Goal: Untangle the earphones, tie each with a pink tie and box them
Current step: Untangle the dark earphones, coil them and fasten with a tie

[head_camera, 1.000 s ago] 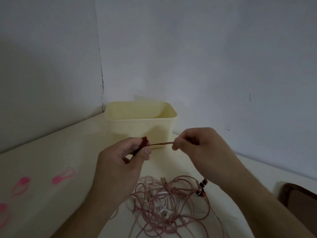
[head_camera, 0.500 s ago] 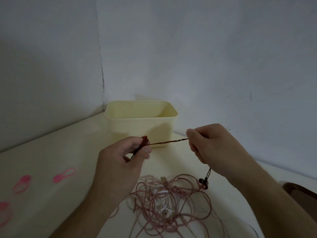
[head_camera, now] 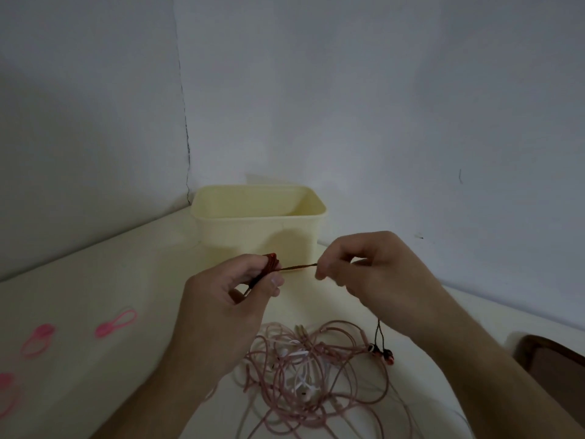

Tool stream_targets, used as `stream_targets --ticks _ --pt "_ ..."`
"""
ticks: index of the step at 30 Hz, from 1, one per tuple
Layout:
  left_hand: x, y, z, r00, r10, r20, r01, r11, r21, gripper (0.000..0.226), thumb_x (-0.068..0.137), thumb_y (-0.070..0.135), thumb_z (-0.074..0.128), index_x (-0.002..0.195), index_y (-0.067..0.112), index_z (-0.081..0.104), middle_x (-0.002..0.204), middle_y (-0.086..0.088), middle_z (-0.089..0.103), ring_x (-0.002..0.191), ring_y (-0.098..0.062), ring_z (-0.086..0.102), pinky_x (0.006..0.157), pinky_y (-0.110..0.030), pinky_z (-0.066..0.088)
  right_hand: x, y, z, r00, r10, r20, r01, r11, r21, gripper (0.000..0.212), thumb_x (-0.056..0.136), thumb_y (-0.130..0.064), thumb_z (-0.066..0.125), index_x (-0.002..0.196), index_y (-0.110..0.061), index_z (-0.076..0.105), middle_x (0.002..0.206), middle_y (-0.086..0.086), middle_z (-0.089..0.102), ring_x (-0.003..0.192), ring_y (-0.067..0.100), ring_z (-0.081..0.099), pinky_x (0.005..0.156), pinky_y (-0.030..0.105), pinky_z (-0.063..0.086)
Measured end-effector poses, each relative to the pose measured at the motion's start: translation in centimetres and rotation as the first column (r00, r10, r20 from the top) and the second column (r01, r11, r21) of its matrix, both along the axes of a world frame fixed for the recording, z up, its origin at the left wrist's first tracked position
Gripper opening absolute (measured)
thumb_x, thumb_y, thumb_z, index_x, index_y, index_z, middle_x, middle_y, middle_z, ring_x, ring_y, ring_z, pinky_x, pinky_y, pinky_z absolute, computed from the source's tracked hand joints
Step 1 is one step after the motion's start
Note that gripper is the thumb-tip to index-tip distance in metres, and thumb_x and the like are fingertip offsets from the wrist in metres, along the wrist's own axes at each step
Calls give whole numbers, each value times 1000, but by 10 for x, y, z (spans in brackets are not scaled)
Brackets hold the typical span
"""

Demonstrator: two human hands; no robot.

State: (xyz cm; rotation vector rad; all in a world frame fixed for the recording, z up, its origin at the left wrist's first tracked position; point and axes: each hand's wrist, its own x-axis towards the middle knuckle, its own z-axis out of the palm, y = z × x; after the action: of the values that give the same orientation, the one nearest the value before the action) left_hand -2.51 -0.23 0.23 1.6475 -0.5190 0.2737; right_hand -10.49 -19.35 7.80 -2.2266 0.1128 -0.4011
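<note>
The left hand (head_camera: 228,299) serves as a spool: its fingers are curled round a small coil of dark red earphone cable (head_camera: 272,263), thumb pressed against the bundle so the loops cannot slip, and the plug end pokes out just below the thumb. The right hand (head_camera: 373,267), close beside it, pinches the free run of that same cable between thumb and fingertip, so a short taut stretch bridges the two hands. Held like this, the cord can be fed onto the coil a turn at a time without kinking, which looks to be the step in hand. From beneath the right hand the rest of the cord drops to its two earbuds (head_camera: 381,353), red and black, dangling just above the desk (head_camera: 95,274).

The red cable is thin and looks twisted along the stretched part; its wound portion is compact and tidy. Below both hands lies the tangle of pink and white earphones (head_camera: 300,375), many loops crossing, not yet sorted. The cream box (head_camera: 256,229) stands open just beyond the hands, near enough to drop a tied bundle in; whether anything is inside cannot be seen. The pink ties (head_camera: 115,323) lie well to the left of the left hand, laid out apart, ready for picking
</note>
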Motion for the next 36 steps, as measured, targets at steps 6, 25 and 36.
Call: stream_targets --ticks 6,25,36 --pt "-4 1 3 997 -21 69 17 999 49 18 88 14 81 96 30 81 81 12 78 81 -11 76 60 -16 50 0 12 -5 989 126 -83 -113 984 137 14 97 -29 74 87 -22 80 83 1 77 64 14 66 60 32 53" --pt "-6 2 4 995 -18 96 11 997 78 19 88 13 80 92 32 80 83 16 77 85 -9 75 61 -13 49 1 17 -8 997 47 -63 -30 969 244 8 97 -2 64 95 -9 63 81 6 80 69 33 77 66 42 59" --pt "-6 2 3 995 -13 101 4 996 84 17 88 15 81 94 31 80 83 18 77 85 -5 75 62 -11 48 5 13 -13 999 33 -44 -23 978 207 10 94 0 68 92 -10 70 82 4 79 68 24 76 63 40 62"
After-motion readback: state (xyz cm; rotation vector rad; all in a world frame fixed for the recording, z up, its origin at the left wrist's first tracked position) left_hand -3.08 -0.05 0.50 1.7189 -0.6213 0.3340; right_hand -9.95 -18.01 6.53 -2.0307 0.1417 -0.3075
